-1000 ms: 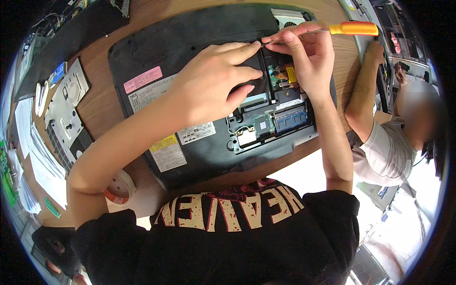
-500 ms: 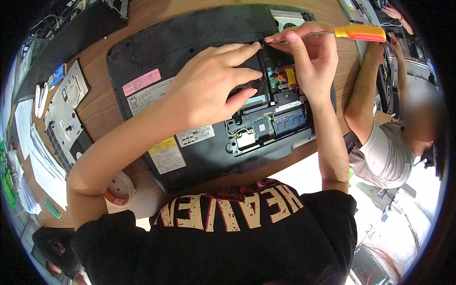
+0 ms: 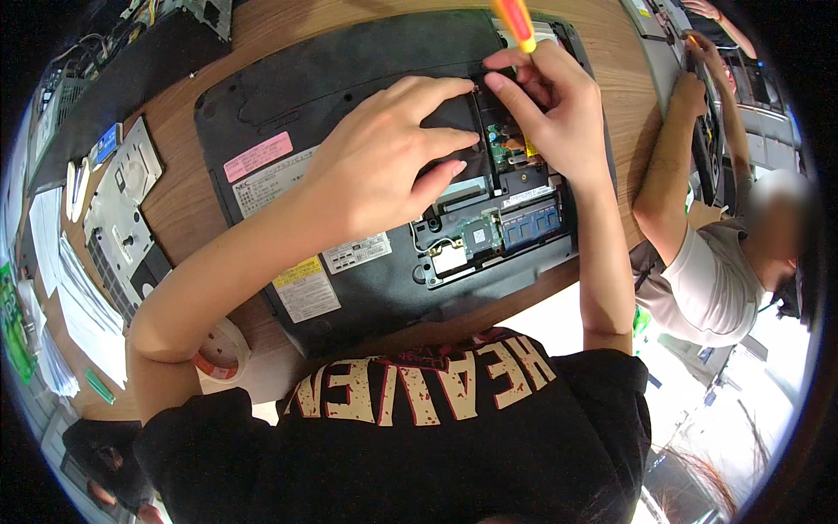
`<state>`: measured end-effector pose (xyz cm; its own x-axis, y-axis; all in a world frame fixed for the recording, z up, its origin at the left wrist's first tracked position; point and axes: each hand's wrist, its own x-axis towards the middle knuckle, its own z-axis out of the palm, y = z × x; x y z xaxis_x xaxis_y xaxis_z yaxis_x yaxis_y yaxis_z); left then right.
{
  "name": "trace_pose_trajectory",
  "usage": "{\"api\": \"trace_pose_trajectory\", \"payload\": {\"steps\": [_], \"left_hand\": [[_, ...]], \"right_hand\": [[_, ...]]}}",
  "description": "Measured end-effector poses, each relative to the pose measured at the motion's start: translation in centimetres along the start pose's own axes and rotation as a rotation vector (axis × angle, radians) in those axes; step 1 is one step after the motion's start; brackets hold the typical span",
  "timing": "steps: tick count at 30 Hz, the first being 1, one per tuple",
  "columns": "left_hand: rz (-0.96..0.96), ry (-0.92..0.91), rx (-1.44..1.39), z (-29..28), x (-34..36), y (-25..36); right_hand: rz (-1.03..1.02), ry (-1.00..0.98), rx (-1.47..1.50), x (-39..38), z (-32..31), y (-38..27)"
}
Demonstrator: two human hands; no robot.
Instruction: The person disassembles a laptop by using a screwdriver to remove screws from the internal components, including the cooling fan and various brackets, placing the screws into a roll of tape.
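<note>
A black laptop (image 3: pixel 253 100) lies upside down on the table, labels and an opened bay facing up. In the bay are a green circuit board (image 3: pixel 500 140), a blue memory module (image 3: pixel 531 225) and thin white wires. My left hand (image 3: pixel 375 148) rests on the underside with fingers apart, fingertips at the bay's left edge. At the bay's far end is my right hand (image 3: pixel 563 109), thumb and forefinger close together by the edge. A screwdriver (image 3: pixel 515 24) with a yellow and orange handle is held in it, handle pointing away from me; its shaft is hidden by the fingers.
Left of the laptop lie a metal bracket plate (image 3: pixel 122 214), stacked papers (image 3: pixel 78 306) and a roll of tape (image 3: pixel 225 348). An open computer case (image 3: pixel 131 83) stands at the far left. A co-worker (image 3: pixel 707 284) sits close on the right, arms reaching forward.
The screwdriver has swung from pointing right to handle-away from me, as my right hand's fingers curled. My left hand has stayed nearly still on the laptop.
</note>
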<state>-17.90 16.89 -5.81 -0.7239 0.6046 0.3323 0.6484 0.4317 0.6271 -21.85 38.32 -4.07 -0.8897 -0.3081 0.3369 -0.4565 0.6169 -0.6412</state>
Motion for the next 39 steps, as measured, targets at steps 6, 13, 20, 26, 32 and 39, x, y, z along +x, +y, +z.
{"api": "trace_pose_trajectory", "payload": {"steps": [6, 13, 20, 26, 32, 39], "left_hand": [[0.040, 0.023, 0.013, 0.1, 0.1, -0.1], [0.047, 0.032, 0.021, 0.2, -0.1, -0.2], [0.057, 0.031, 0.088, 0.4, -0.3, 0.0], [0.025, 0.017, 0.088, 0.4, -0.5, -0.2], [0.068, 0.048, 0.050, 0.4, -0.2, -0.2], [0.067, 0.056, 0.047, 0.4, -0.2, -0.2]], "right_hand": [[-0.025, -0.037, -0.025, -0.1, -0.3, 0.0], [-0.084, -0.091, -0.013, -0.1, -0.8, -0.5], [-0.087, -0.099, -0.023, -0.3, -0.5, -0.5], [-0.124, -0.103, -0.008, -0.1, 0.1, 0.1], [0.002, -0.043, 0.086, -0.2, 0.3, 0.4], [-0.064, -0.086, 0.013, 0.0, 0.1, 0.1]]}}
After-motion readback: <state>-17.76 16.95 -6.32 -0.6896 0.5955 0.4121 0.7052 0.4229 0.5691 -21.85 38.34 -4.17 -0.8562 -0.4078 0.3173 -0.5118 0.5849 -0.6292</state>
